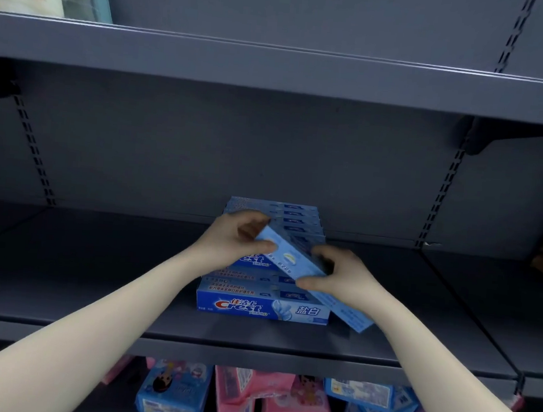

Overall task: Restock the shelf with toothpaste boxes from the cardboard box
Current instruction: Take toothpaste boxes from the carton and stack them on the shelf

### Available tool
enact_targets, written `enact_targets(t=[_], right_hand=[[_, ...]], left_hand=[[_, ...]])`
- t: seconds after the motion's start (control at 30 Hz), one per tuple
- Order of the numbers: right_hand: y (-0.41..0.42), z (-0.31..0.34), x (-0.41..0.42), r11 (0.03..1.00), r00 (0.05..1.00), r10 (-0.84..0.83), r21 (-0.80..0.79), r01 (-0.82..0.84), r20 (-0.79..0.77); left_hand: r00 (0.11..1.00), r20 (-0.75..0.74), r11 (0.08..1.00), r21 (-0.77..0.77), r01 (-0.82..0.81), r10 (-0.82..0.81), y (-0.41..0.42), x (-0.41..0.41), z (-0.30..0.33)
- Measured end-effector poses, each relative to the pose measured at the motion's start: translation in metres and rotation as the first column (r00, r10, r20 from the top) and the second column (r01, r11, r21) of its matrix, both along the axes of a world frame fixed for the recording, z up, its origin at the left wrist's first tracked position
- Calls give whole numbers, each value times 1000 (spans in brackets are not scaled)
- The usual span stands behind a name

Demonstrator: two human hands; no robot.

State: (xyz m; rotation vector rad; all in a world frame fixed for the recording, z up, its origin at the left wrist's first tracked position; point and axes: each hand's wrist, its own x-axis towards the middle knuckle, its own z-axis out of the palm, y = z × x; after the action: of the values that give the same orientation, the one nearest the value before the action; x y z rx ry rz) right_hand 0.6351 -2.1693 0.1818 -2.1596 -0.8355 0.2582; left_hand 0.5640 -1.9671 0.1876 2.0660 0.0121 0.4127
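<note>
Both hands pinch one toothpaste box (295, 260): left hand (237, 239) at its far upper end, right hand (339, 276) nearer its low end. Its long axis slants diagonally across the stacked boxes (263, 303) on the shelf (92, 288), which lie crosswise.

Grey metal back panel (267, 159), slotted uprights (442, 188), dim light

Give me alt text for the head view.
Both hands, left hand and right hand, hold a tilted toothpaste box over stacked boxes on a grey shelf. Pink and blue packs sit below.
</note>
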Motion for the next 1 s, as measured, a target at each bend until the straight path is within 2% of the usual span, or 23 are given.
enact_targets(t=[0.13, 0.37, 0.6, 0.87, 1.0], right_hand=[[-15, -9, 10, 998, 998, -48, -37, 50, 48], [-34, -22, 24, 994, 995, -102, -25, 102, 22], [-34, -27, 23, 979, 990, -135, 144, 141, -49], [-34, -20, 17, 910, 978, -163, 363, 201, -132], [-33, -17, 17, 883, 969, -192, 405, 239, -153]], left_hand=[[993, 16, 990, -73, -118, 120, 14, -13, -8], [984, 35, 967, -197, -164, 174, 26, -25, -22], [980, 79, 957, -246, -156, 180, 28, -31, -23], [993, 72, 933, -353, -67, 99, 23, -36, -18], [998, 50, 934, -357, -20, 40, 18, -36, -15]])
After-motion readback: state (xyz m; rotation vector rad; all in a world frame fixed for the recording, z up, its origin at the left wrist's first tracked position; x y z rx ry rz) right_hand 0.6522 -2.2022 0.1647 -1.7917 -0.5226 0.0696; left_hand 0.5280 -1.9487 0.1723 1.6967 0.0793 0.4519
